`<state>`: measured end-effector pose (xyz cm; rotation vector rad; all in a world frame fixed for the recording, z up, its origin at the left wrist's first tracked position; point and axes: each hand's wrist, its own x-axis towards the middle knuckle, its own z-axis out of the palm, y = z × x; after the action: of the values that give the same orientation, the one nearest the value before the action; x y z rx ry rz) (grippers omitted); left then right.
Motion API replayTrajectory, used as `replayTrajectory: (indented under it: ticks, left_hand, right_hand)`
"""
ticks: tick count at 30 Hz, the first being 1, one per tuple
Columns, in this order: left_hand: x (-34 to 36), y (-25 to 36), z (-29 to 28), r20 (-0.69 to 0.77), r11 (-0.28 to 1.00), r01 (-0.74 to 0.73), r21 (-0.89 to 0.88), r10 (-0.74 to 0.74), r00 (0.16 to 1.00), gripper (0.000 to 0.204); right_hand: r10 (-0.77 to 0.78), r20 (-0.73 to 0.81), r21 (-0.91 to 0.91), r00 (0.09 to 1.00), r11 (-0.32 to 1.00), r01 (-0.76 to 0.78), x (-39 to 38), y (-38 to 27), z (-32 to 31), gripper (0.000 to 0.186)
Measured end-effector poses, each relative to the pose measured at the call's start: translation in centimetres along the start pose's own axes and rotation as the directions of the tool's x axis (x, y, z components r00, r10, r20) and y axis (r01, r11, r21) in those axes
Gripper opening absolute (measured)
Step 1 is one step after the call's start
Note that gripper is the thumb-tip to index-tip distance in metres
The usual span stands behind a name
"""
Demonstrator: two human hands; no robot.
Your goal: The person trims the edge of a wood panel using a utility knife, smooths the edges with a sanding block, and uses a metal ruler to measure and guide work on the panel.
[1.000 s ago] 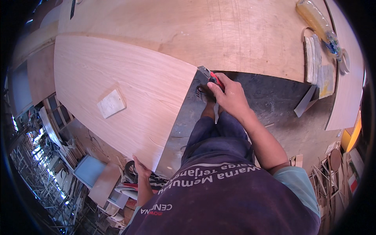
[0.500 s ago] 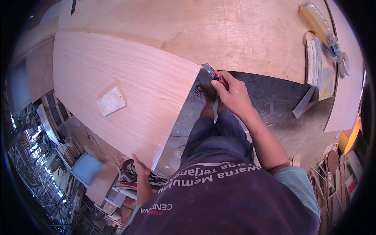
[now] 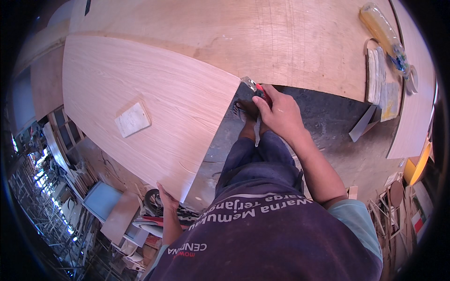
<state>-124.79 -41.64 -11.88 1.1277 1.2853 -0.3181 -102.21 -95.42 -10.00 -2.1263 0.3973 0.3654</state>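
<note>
Clearly, right hand (image 3: pixel 281 111) clamped round red-handled tool (image 3: pixel 258 87); left hand (image 3: pixel 168 196) at panel (image 3: pixel 166 100) edge, grip unclear.

Pale wood-grain panel (image 3: pixel 159 89), broad and flat — red-and-black tool (image 3: pixel 252 85), metal-headed, at its far-right corner.

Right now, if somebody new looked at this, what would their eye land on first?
Probably the big pale wood-grain sheet filling the left and centre, with a whitish rectangular block lying on it. Next, the red-and-black tool in the right hand, by the sheet's corner near the middle. At the upper right, a clear bottle with yellowish contents also stands out.
</note>
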Motion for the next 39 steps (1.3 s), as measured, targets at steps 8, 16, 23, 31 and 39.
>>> replayTrajectory:
  ticks: [8,16,23,31,39]
  left_hand:
    - [0.1,0.2,0.3,-0.001,1.000,-0.010,0.002,0.010,1.000,0.081]
    - [0.3,-0.1,0.0,0.005,1.000,-0.024,-0.013,0.024,1.000,0.081]
    - [0.5,-0.4,-0.3,-0.003,0.999,-0.045,-0.025,0.045,0.999,0.080]
    - [1.2,-0.7,-0.1,-0.040,0.994,-0.060,-0.086,0.056,0.998,0.080]
    - [1.1,-0.7,0.1,-0.079,0.996,-0.036,-0.077,0.030,0.996,0.085]
  right_hand:
    - [-0.007,-0.013,-0.028,1.000,1.000,0.006,0.2,0.0,0.5,0.038]
    - [-0.004,0.005,-0.070,1.000,0.998,0.005,0.5,-0.1,0.0,0.037]
    - [0.012,0.086,-0.263,0.996,0.965,0.011,1.9,-1.4,-3.7,0.036]
    - [-0.395,0.169,-0.376,0.903,0.821,0.429,6.8,0.4,-5.2,0.040]
    - [-0.394,0.254,-0.442,0.883,0.765,0.468,7.5,0.2,-5.8,0.039]
